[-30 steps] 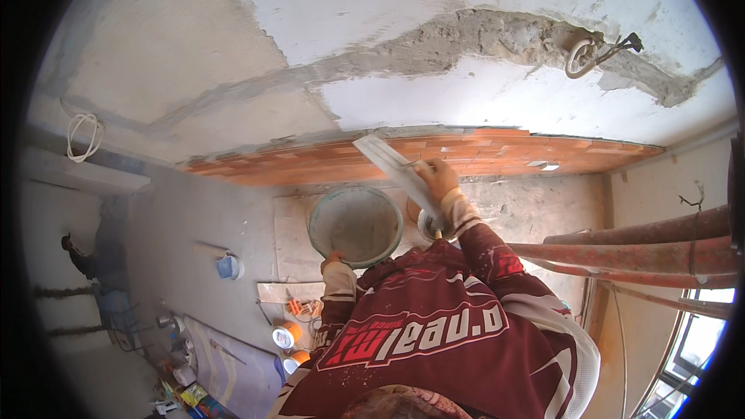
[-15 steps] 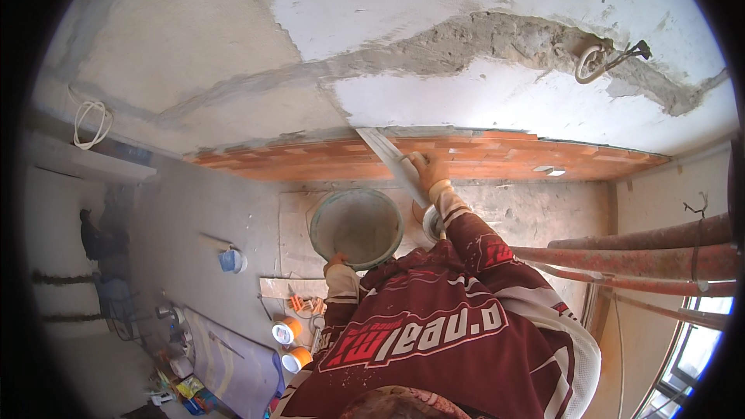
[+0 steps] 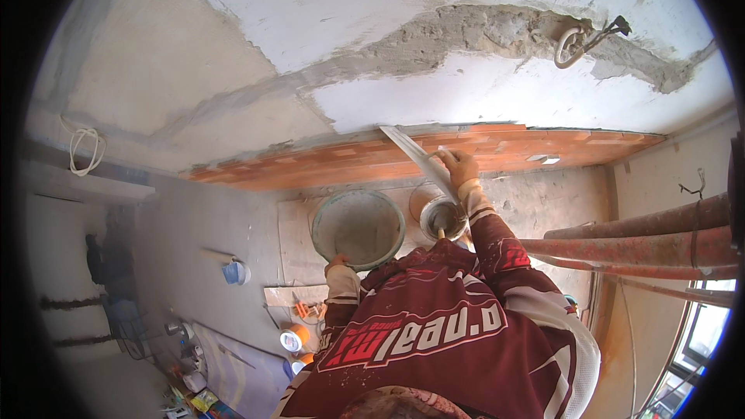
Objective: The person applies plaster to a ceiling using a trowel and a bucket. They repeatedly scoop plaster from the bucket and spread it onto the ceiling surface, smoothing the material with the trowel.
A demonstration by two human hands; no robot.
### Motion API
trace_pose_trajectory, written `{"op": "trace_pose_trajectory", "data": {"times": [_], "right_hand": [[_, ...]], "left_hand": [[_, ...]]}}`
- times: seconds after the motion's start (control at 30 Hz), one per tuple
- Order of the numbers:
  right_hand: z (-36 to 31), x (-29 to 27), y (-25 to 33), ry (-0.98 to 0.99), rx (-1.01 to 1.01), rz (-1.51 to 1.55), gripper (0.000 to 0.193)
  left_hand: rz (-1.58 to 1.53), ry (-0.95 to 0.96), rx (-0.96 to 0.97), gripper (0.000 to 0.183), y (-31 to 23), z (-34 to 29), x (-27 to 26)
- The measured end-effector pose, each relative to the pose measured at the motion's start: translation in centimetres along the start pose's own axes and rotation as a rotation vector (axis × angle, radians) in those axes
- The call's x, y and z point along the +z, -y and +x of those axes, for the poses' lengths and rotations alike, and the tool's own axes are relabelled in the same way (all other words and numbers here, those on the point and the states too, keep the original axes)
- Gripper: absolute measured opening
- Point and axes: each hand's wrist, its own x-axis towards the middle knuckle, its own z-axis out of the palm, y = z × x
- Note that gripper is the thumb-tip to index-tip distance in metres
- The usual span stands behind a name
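My right hand (image 3: 459, 168) is closed on a long flat plastering trowel (image 3: 419, 157). The trowel slants across the orange brick-patterned strip (image 3: 299, 161) at the wall's foot, its far end near the strip's upper edge; whether it touches the wall I cannot tell. My left hand (image 3: 339, 262) grips the near rim of a big round tub (image 3: 360, 202) with a greyish inside. Below my right hand stands a bucket (image 3: 427, 221), partly covered by the trowel and my sleeve, with a pale handle sticking out of it.
Thick reddish pipes (image 3: 636, 247) reach in from the right. Cable ends (image 3: 570, 48) stick out of a rough channel in the white wall. Left of me are a blue pan (image 3: 233, 272), an orange-and-white bucket (image 3: 293, 338) and a purplish sheet (image 3: 240, 365) on the floor.
My right hand has shifted right with the trowel, uncovering more of the bucket below. The whole view has moved slightly. My left hand keeps its hold on the tub.
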Motion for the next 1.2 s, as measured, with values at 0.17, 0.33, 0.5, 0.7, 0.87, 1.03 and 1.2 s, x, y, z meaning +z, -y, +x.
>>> {"op": "trace_pose_trajectory", "data": {"times": [0.17, 0.33, 0.5, 0.7, 0.87, 1.03, 1.2], "right_hand": [[0.7, -3.7, -1.6, 0.051, 0.205, 0.011, 0.036], [1.3, -6.9, -4.5, -0.026, -0.038, -0.069, 0.043], [1.6, -10.3, -4.8, -0.054, 0.169, 0.077, 0.044], [-1.2, -10.5, -4.8, -0.096, 0.133, 0.004, 0.033], [-3.0, -1.5, -1.0, 0.041, -0.124, -0.018, 0.039], [-2.2, 6.8, 0.4, 0.167, 0.024, 0.030, 0.037], [-1.3, 10.2, 0.8, 0.138, 0.046, 0.065, 0.039]], "left_hand": [[-0.021, -0.006, 0.076, 0.022, -0.3, -1.3, 0.2], [0.007, 0.017, 0.080, 0.023, -0.2, -0.2, 0.3], [0.040, 0.045, 0.061, 0.025, -0.4, 0.1, 0.2], [-0.001, -0.021, 0.026, 0.025, 0.9, 1.5, 0.5], [-0.029, 0.008, 0.087, 0.024, 0.9, 1.0, 0.0], [0.002, -0.027, 0.085, 0.023, -0.2, 1.0, 0.6], [-0.041, 0.000, 0.079, 0.024, 1.3, 3.6, 0.5]]}}
